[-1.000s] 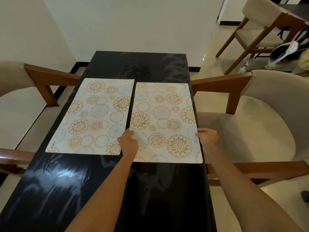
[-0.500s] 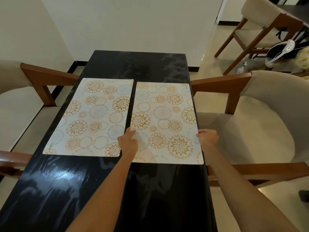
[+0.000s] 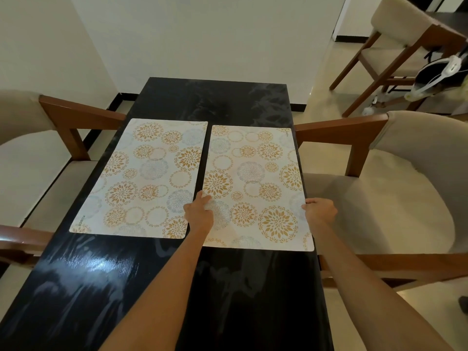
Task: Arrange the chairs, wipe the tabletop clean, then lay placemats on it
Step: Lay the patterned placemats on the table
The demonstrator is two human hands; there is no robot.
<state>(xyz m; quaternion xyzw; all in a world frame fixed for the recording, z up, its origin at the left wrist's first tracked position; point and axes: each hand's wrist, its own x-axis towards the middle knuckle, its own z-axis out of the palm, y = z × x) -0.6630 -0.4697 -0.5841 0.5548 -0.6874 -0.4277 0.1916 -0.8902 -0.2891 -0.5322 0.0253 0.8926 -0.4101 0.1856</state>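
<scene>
The task looks close to its end. 2 armchairs stand tucked against the long sides of the dark tabletop (image 3: 220, 102): the left armchair (image 3: 33, 158) with its wooden armrest reaching the table edge, and the right armchair (image 3: 395, 188) just beside the opposite edge. The tabletop shows pale smeary streaks on its glossy surface, which I read as traces of wiping, so that step seems done. 2 floral placemats lie flat side by side, with a narrow strip of dark table between them. The left placemat (image 3: 141, 178) rests free, touched by nothing except perhaps the edge of the left hand near its inner corner. The right placemat (image 3: 255, 178) is held at both long edges and its right edge runs along the table's right edge, its near corner at or slightly past it.

The left hand (image 3: 198, 214) pinches the inner edge of the right placemat, fingers curled over the top. The right hand (image 3: 319, 209) grips the outer edge, fingers curled round it; whether the thumb lies under the mat I cannot tell. What remains, as I judge it, is squaring this mat with its neighbour and letting go; the near half of the table has no mats, so more may yet be laid, though no spare mats are in view.

No containers appear on the table. A third chair (image 3: 395, 44) stands well apart at the far right, with a dark and white bag-like item (image 3: 438, 72) near it, contents not visible
</scene>
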